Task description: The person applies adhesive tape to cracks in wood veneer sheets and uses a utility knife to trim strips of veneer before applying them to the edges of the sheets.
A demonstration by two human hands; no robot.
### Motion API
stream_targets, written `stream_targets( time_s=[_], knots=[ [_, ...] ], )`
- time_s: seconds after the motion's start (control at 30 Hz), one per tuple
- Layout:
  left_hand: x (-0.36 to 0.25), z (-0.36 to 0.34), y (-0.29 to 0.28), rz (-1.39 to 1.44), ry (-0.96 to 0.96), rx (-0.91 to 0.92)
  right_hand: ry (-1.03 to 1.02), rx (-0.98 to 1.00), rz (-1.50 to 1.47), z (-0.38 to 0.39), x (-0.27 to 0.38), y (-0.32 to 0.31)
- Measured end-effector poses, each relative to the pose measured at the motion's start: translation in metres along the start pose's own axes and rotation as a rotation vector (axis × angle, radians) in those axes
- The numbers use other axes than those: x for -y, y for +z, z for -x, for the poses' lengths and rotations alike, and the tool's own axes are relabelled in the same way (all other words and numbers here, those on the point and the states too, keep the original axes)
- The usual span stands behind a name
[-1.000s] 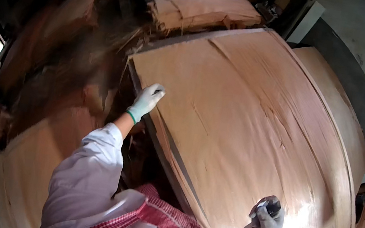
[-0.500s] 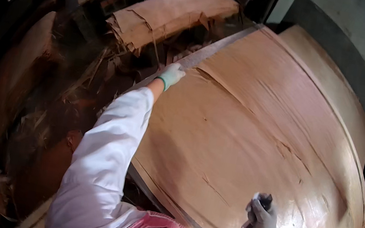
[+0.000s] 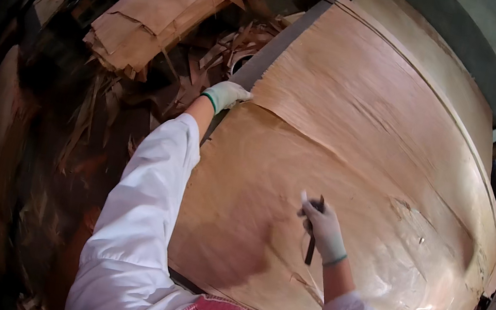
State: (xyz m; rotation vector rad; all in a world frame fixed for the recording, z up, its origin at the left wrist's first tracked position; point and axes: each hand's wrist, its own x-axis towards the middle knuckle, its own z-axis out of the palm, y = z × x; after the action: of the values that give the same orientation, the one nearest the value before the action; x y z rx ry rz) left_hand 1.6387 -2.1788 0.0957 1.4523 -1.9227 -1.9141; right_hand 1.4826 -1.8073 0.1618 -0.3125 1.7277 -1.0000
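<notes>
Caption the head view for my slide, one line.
Gloved left hand at the edge of wood veneer, gloved right hand holding a narrow dark tool above it.

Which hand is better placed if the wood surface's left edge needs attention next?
Probably the left hand: it is at that edge, beside the grey strip, whereas the right hand is farther in over the wood surface, its grip closed around a dark tool.

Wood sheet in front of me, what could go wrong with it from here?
The wood sheet might crack along the ridge running from your left hand if pulled there. It could also tear further at the rough, broken-looking patch. And the dark tool in your right hand might scratch it if it slips.
</notes>
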Motion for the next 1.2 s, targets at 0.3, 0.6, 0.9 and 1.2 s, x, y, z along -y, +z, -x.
stream_targets(
  time_s=[0.3,0.6,0.9,1.2],
  knots=[
    [0.031,-0.039,-0.003,-0.265,0.229,-0.138,-0.161,-0.162,-0.146,-0.123,0.017,0.056],
    [0.031,-0.019,0.016,-0.536,0.311,-0.429,-0.200,-0.300,-0.137,-0.156,0.036,0.077],
    [-0.002,-0.009,0.072,-0.772,0.803,-0.559,-0.056,-0.282,0.077,-0.194,0.065,0.065],
    [0.034,0.003,0.117,-1.127,0.989,-0.024,-0.306,-0.392,0.725,-0.165,0.050,0.036]
  ],
)
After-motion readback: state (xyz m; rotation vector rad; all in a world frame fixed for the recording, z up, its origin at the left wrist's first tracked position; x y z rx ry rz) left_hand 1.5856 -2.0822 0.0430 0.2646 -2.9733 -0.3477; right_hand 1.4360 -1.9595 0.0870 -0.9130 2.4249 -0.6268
